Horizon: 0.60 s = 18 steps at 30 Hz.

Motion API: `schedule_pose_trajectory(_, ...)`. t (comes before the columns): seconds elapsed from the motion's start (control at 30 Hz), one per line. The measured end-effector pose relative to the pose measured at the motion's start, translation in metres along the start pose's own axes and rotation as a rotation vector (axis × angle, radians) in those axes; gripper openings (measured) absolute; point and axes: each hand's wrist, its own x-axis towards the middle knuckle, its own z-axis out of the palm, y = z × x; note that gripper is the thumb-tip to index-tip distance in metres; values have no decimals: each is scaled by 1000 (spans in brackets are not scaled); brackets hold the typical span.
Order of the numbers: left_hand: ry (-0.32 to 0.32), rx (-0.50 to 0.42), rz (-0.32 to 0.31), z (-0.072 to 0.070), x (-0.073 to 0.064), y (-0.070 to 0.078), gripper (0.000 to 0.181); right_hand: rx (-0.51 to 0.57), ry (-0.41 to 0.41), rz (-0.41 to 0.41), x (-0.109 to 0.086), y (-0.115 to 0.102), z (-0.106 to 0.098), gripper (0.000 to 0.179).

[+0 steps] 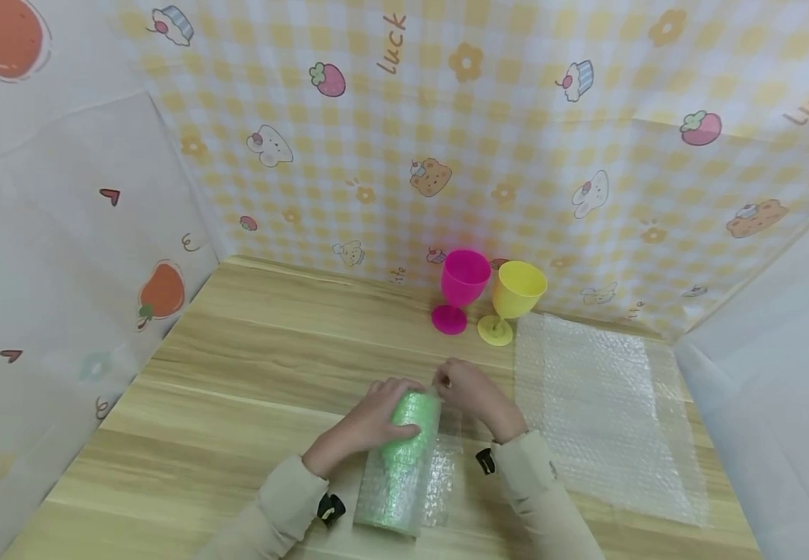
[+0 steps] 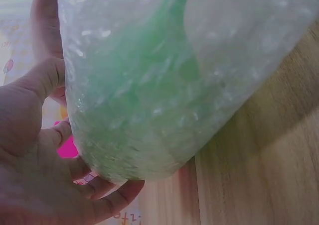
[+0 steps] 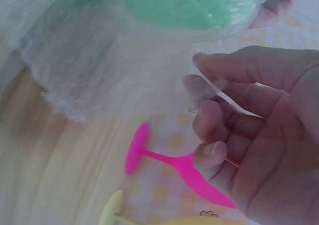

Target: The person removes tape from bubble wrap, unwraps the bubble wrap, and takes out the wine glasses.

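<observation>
A green goblet lies rolled in clear bubble wrap on the table in front of me. My left hand holds the roll near its far end, thumb over the top; in the left wrist view its fingers curve around the wrapped end. On the other side, my right hand pinches the loose edge of the wrap between thumb and index finger, as the right wrist view shows at the fingertips. A flap of wrap stretches from the roll to those fingers.
Behind the hands, a pink goblet and a yellow goblet stand upright by the patterned cloth backdrop. Flat bubble wrap lies on the right of the wooden table. White cloth hangs at both sides.
</observation>
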Motion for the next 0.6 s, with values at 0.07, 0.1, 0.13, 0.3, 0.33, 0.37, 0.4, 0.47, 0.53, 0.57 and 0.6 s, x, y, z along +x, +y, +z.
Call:
schedule_pose_trajectory(0.07,0,-9,-3,0,0,0,57,0,24,37,0,3,0,8)
schedule_pose_trajectory(0.1,0,-12,-5,0,0,0,57,11,38,55,0,5,1,7)
schedule_pose_trajectory(0.13,1,-16,-7,0,-1,-1,57,28,50,72,-1,7,1,7)
schedule_pose_trajectory(0.3,7,-50,-15,0,-1,-6,57,113,136,140,-1,17,2,9)
schedule_pose_trajectory(0.33,8,-55,-16,0,-2,-7,58,117,162,149,0,19,2,9)
schedule_pose_trajectory(0.37,9,-62,-16,0,-2,-7,58,123,185,164,1,22,3,10)
schedule_pose_trajectory(0.4,9,-70,-18,-1,-2,-7,58,137,205,186,2,24,4,10)
schedule_pose_trajectory(0.47,8,-80,-21,0,-2,-8,58,165,229,244,5,28,6,13)
schedule_pose_trajectory(0.53,9,-86,-24,0,-2,-8,58,210,238,315,8,31,8,15)
schedule_pose_trajectory(0.57,9,-89,-26,0,-2,-8,58,240,241,347,10,32,9,17)
schedule_pose_trajectory(0.6,10,-91,-28,0,-2,-8,58,285,241,377,12,34,11,19)
